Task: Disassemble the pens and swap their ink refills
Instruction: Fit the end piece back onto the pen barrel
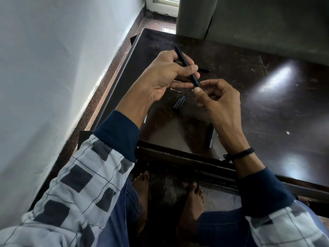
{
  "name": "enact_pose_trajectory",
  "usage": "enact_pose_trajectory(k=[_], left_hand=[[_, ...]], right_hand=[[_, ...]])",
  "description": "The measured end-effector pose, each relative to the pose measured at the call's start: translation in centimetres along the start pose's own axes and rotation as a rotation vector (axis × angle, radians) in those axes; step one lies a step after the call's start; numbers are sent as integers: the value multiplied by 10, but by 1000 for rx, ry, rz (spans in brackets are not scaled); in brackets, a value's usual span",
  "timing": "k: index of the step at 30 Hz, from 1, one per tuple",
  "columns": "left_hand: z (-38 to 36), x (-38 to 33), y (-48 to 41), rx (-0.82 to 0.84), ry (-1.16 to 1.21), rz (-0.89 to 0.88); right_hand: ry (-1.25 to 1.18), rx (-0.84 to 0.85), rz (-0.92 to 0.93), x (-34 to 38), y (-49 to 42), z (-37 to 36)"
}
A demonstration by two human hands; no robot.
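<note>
Gripping slim black plastic pen (185,65), left hand (165,77) curls its fingers round it above dark glossy desk (267,104), toward left edge. Right hand (219,100) pinches the pen's blue tip with thumb and forefinger. Dark pen cap (179,103) lies on desk below both hands.

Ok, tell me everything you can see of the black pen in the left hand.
It is a slim black pen barrel, matte plastic by its look, with faint pale lettering on its side and a blue section at its lower end. It is tilted, upper end pointing away, lower end toward the right hand. The left hand grips its middle with curled fingers; the right hand's thumb and forefinger pinch the blue tip. It is held above the dark brown table.
</note>
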State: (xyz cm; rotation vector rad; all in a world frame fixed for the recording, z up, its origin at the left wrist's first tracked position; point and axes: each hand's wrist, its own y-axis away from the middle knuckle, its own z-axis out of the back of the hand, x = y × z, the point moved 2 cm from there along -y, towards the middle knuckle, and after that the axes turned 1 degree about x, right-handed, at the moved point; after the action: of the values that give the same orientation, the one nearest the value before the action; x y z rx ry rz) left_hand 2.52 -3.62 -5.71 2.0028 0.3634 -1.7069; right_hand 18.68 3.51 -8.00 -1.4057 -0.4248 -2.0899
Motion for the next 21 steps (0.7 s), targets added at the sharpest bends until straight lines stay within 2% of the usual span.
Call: enact_pose_trajectory(k=[5,21], left_hand=[[0,1,0,4,-6,-2],[0,0,0,6,-3,-5]], right_hand=[[67,11,12,0,1,0],[8,10,1,0,0,-3]])
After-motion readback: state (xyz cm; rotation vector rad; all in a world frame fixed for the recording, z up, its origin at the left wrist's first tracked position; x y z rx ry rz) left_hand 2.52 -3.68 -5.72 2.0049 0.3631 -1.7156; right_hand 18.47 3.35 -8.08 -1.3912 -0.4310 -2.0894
